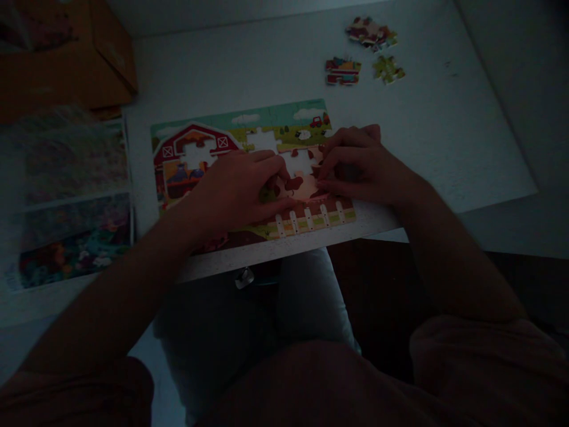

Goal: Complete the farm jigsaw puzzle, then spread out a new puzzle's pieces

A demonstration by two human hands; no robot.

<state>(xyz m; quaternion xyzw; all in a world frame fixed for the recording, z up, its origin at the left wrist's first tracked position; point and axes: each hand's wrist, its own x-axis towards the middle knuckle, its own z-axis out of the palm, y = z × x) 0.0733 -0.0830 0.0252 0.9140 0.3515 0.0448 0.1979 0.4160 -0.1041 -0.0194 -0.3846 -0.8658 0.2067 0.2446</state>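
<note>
1. The left hand (235, 190) lay curled narrowly on the farm jigsaw puzzle (284, 115); I could not tell whether it held a piece.
2. The right hand (360, 166) curled likewise at the puzzle's right side, its grip equally unclear.
3. The puzzle lay on the white surface (444, 118), near loose puzzle pieces (342, 71).

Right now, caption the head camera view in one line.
Left hand and right hand on a farm jigsaw puzzle, loose pieces beyond.

The puzzle (249, 136) and the loose pieces (371, 32) by the desk's far edge look like matt printed cardboard. The desk (444, 118) is smooth white laminate, rough-speckled along its near edge. The box (66, 65) off its far left corner is plain cardboard; the sheets (75, 237) at its left edge are glossy paper.
</note>
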